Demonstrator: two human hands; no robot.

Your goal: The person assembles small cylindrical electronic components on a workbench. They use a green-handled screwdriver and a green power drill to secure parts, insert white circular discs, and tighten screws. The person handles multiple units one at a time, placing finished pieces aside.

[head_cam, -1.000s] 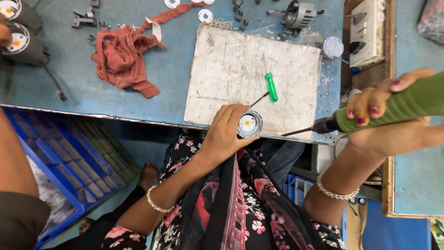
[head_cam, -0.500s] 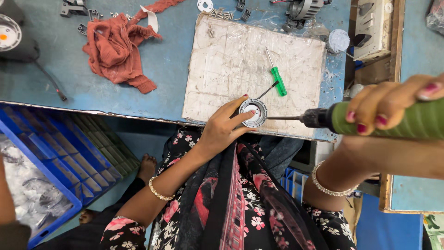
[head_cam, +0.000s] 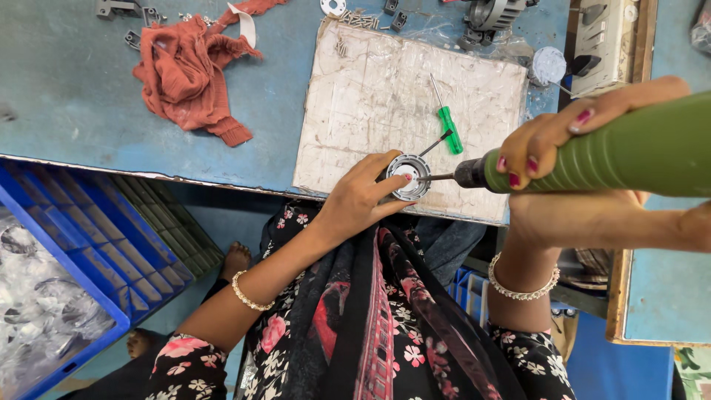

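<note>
Left hand (head_cam: pixel 355 204) pinches the round metal housing (head_cam: pixel 408 176) at frame centre on the white board (head_cam: pixel 385 111); right hand (head_cam: pixel 563 148) grips the green power screwdriver (head_cam: pixel 629 152), long axis horizontal, bit entering from the right.

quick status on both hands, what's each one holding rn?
Left hand: closed on the round metal part, pinning it to the white board.
Right hand: closed around the green power screwdriver, bit tip at the part.
</note>
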